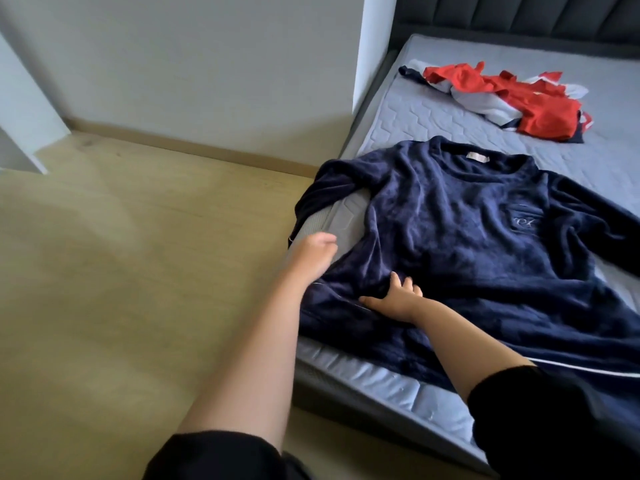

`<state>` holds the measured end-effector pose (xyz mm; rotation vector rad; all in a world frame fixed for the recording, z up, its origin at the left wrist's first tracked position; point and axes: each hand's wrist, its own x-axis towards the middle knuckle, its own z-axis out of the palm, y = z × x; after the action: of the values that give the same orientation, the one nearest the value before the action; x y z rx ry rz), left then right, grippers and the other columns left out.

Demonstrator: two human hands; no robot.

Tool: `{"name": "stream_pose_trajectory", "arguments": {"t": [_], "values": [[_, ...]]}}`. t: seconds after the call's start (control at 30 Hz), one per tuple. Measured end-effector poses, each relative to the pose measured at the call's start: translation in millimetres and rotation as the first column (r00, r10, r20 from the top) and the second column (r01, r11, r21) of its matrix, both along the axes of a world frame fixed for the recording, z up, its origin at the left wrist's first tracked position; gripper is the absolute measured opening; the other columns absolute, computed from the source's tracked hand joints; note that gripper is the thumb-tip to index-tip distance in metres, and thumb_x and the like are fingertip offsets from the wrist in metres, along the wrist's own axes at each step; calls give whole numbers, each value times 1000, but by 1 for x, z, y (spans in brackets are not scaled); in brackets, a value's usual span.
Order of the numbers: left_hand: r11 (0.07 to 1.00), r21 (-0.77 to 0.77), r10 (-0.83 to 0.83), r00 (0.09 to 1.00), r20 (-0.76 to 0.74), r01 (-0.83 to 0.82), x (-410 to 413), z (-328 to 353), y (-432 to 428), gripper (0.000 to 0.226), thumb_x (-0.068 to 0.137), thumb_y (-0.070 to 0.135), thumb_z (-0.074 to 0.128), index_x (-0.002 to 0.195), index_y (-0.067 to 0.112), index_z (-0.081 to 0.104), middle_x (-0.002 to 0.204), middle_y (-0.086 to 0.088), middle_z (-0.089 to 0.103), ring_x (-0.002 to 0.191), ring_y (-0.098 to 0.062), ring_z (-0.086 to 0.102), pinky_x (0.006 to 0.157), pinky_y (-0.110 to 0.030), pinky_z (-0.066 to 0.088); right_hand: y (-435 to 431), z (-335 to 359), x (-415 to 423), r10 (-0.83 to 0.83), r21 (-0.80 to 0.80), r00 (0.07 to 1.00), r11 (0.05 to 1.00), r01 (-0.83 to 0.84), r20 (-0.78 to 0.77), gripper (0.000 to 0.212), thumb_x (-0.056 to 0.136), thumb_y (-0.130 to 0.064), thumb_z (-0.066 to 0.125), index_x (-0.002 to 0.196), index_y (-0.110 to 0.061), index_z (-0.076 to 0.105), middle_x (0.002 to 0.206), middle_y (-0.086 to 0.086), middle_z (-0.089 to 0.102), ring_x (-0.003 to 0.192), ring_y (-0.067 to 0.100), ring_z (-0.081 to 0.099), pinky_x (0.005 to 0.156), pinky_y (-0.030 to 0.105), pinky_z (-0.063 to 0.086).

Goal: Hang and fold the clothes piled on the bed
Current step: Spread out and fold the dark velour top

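A navy fleece sweater (460, 237) lies spread front-up on the bed's grey mattress (433, 109), collar toward the headboard, its left sleeve hanging over the mattress edge. My right hand (394, 299) rests flat on the sweater near its lower left side, fingers spread. At the mattress edge beside the hanging sleeve is my left hand (317, 252), fingers loosely curled; what it holds, if anything, is hidden. A crumpled pile of red, white and navy clothes (512, 98) lies farther up the bed.
Light wood floor (138, 271) stretches to the left of the bed. A white wall and a white panel (374, 46) stand by the bed's head corner. The dark padded headboard (519, 19) closes the far end.
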<state>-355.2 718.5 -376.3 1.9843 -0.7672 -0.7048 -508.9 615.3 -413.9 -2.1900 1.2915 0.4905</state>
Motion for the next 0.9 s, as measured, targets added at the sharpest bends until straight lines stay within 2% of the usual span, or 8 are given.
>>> {"name": "stream_pose_trajectory", "arguments": {"t": [0.13, 0.27, 0.37, 0.43, 0.5, 0.6, 0.73, 0.9], "values": [[916, 355, -208, 978, 18, 188, -27, -14, -13, 71, 88, 50, 55, 145, 13, 34, 147, -4, 41, 130, -25, 44, 97, -33, 37, -8, -1, -9, 20, 39, 999, 999, -22, 50, 101, 83, -66, 54, 153, -22, -3, 160, 12, -5, 147, 32, -1, 118, 45, 9], [939, 344, -18, 999, 32, 5, -14, -25, -8, 67, 90, 40, 59, 144, 9, 34, 146, -11, 42, 128, -30, 46, 100, -36, 40, -8, -1, -20, -62, 63, 962, 997, 46, 264, 79, 93, -51, 51, 153, -15, 14, 159, 13, 14, 145, 28, 16, 117, 34, 16], [911, 383, 109, 984, 141, -155, -15, -24, -3, 70, 89, 43, 62, 145, 13, 33, 139, -7, 49, 121, -29, 51, 79, -34, 41, -1, -4, -46, -162, -56, 874, 976, 211, 457, 54, 97, -37, 49, 144, -11, 39, 144, 12, 46, 132, 26, 43, 102, 25, 32], [873, 421, 19, 881, 473, -245, -29, -21, -8, 74, 88, 33, 66, 147, 20, 25, 141, -9, 43, 123, -30, 47, 82, -39, 41, 5, -7, -66, -57, -168, 876, 973, 156, 479, 47, 97, -29, 49, 140, -10, 45, 146, 10, 45, 134, 24, 41, 105, 24, 29], [930, 323, -135, 657, 742, -174, -50, -23, -21, 82, 87, 23, 64, 151, 23, 12, 150, -12, 29, 134, -33, 32, 101, -46, 37, 5, -11, -80, 33, -240, 870, 966, 99, 491, 45, 98, -26, 49, 139, -9, 46, 151, 7, 37, 139, 21, 35, 110, 25, 24], [925, 352, -375, 479, 793, 142, -93, -36, -36, 66, 98, 36, 45, 152, 24, 10, 159, -9, 10, 146, -32, 3, 115, -53, 13, -5, -12, -97, 42, -428, 915, 892, 147, 402, 46, 99, -29, 41, 141, -11, 42, 156, 8, 27, 144, 21, 21, 115, 39, 15], [769, 612, -583, 597, 551, 186, -113, -55, -45, 60, 100, 52, 18, 153, 28, 5, 161, 1, -3, 147, -21, -9, 116, -49, -5, -23, -22, -153, -188, -526, 975, 822, 220, 115, 56, 99, -42, 29, 150, -22, 21, 161, 2, 10, 147, 20, 5, 114, 55, 6], [737, 675, -500, 690, 523, 23, -112, -46, -62, 70, 98, 57, 16, 153, 17, 6, 161, -3, -1, 148, -20, -6, 115, -55, -3, -27, -26, -192, -455, -447, 868, 746, 494, 200, 61, 98, -43, 31, 151, -16, 19, 161, 5, 10, 147, 23, 7, 115, 55, 14]]}}
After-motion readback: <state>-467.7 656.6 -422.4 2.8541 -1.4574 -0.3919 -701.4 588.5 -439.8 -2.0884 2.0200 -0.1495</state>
